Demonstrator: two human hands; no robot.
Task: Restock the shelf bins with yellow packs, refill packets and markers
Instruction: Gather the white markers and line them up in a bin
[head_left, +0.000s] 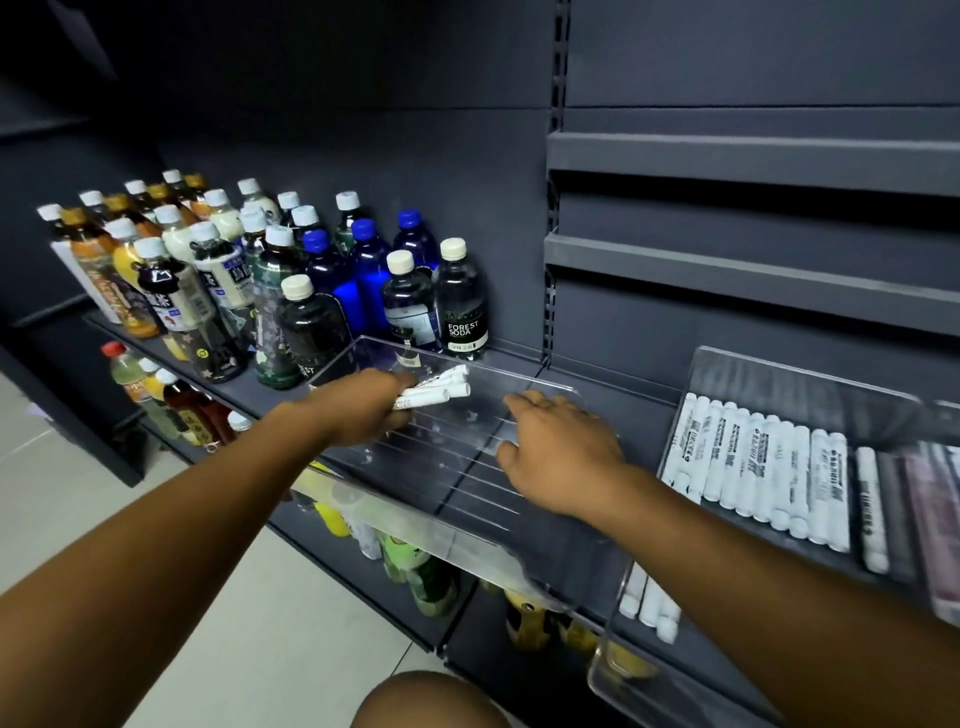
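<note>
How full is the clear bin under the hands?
Empty: the clear bin shows a bare ribbed bottom; the only markers there are in the left hand, at its far end.

Dark grey back panel (415, 156) of the metal shelving fills the view ahead, split by a slotted upright (557, 156). Two tilted shelves (753, 161) jut out upper right. Pale tiled floor (78, 493) shows lower left, catching most of the dim light.

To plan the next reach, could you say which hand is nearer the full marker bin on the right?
Right. The right hand is just left of the full marker bin; the left hand, gripping markers, is farther left.
</note>
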